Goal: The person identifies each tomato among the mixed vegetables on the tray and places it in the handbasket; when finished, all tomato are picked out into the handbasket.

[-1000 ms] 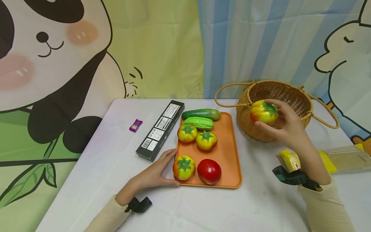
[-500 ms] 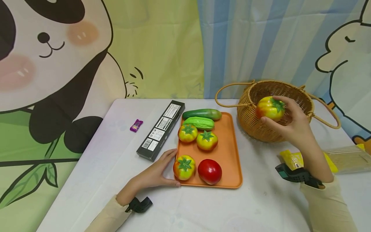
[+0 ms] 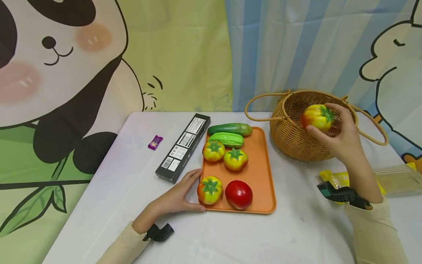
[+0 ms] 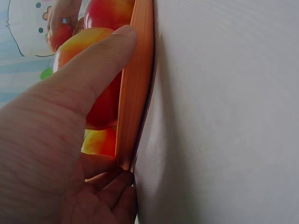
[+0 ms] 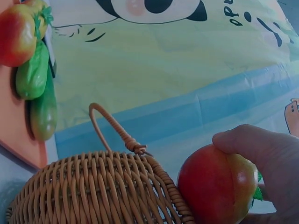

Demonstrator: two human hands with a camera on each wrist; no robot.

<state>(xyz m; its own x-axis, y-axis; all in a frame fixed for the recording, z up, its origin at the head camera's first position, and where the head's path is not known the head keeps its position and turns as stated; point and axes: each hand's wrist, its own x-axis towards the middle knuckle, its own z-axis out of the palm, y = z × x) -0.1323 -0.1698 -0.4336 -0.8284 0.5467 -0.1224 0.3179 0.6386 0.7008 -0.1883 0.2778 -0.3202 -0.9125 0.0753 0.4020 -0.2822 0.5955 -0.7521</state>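
Observation:
My right hand (image 3: 346, 141) grips a glossy yellow-and-red tomato (image 3: 317, 118) with a green leafy top, thumb on its near side. The tomato is over the near rim of the wicker basket (image 3: 293, 145); in the right wrist view, that tomato (image 5: 212, 186) overlaps the basket's woven rim. On the left, my left hand (image 3: 174, 198) holds the near-left corner of the orange tray (image 3: 258, 176), thumb (image 4: 110, 53) along its front edge and fingers at its side. Several similar tomatoes (image 3: 210, 190), a red round fruit (image 3: 239, 195), a cucumber (image 3: 230, 129) and a lighter ridged gourd (image 3: 226, 139) lie on the tray.
A long black box (image 3: 182, 148) lies slanted left of the tray, with a small purple packet (image 3: 155, 142) beyond it. Right of the tray, a yellow-and-clear package (image 3: 397, 180) lies partly behind my right forearm. The basket's loop handles (image 3: 260, 96) stick out sideways.
My right hand has carried the tomato rightward and a little up, from the basket's near-left side to over its opening. My left hand and the tray stay in place.

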